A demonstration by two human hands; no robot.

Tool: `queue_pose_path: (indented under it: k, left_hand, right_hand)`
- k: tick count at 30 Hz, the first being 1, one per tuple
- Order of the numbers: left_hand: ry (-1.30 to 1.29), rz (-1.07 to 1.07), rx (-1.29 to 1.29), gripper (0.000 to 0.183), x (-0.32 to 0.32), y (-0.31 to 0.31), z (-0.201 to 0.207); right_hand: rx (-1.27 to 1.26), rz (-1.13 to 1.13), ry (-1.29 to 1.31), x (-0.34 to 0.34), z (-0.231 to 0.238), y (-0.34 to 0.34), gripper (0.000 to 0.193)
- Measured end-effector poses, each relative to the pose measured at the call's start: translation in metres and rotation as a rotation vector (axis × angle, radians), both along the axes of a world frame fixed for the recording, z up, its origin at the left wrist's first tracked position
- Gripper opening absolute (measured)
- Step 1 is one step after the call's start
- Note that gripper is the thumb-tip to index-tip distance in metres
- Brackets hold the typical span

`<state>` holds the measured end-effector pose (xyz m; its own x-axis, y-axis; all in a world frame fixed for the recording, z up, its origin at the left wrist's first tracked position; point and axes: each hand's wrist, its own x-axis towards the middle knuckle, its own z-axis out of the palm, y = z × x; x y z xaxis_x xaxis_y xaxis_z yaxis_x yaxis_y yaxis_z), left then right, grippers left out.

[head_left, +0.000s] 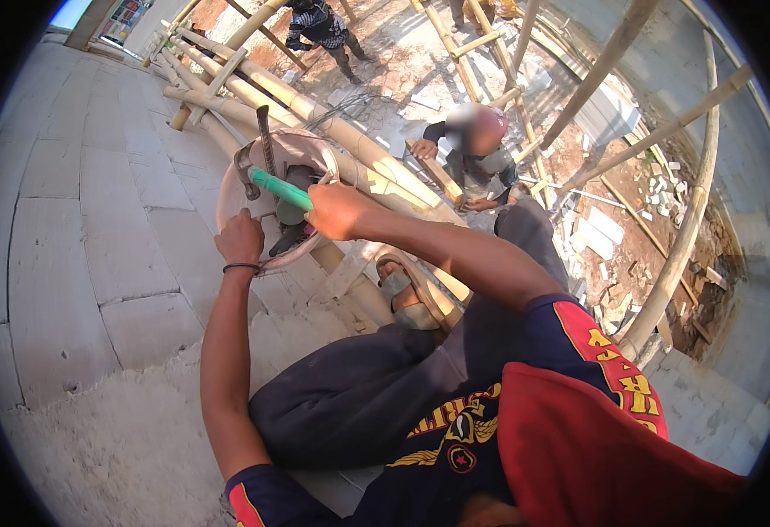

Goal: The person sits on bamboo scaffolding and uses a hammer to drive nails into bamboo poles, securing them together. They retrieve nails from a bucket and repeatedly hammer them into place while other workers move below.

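Note:
My right hand [336,211] is closed round the green handle of a claw hammer [281,188]. The hammer lies level above the mouth of a pale pink bucket [318,151], its metal head near the bucket's left side. At the bucket's near left rim is my left hand [240,237], its fingers curled on the rim. Inside the bucket sit dark tools [295,183], partly hidden by the hammer and too jumbled to name. A dark metal bar [266,140] sticks up past the far rim.
A grey block wall [135,237] runs along the left. Bamboo poles [341,132] of a scaffold lie beside the bucket; others [600,70] cross at right. My sandalled foot [407,294] rests on bamboo. Below, one person [482,145] grips a wooden piece [438,171]; another [323,31] stands farther off among rubble.

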<state>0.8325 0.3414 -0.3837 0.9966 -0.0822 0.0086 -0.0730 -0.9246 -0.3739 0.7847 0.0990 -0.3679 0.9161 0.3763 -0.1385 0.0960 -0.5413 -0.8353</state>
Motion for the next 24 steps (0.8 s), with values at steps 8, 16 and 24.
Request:
queue_pose_path:
  k: [8, 16, 24]
  left_hand:
    - [-0.145, -0.145, -0.333, 0.012, -0.002, 0.015, -0.022]
    - [-0.309, -0.324, -0.382, 0.021, 0.004, 0.035, -0.057]
    - [-0.137, 0.139, -0.914, 0.023, -0.004, 0.022, -0.038]
  right_hand:
    - [0.630, 0.007, 0.136, 0.041, 0.022, -0.043, 0.048]
    - [0.055, -0.824, 0.433, 0.028, -0.263, -0.212, 0.047]
    - [0.059, -0.708, 0.849, 0.002, -0.397, -0.188, 0.074]
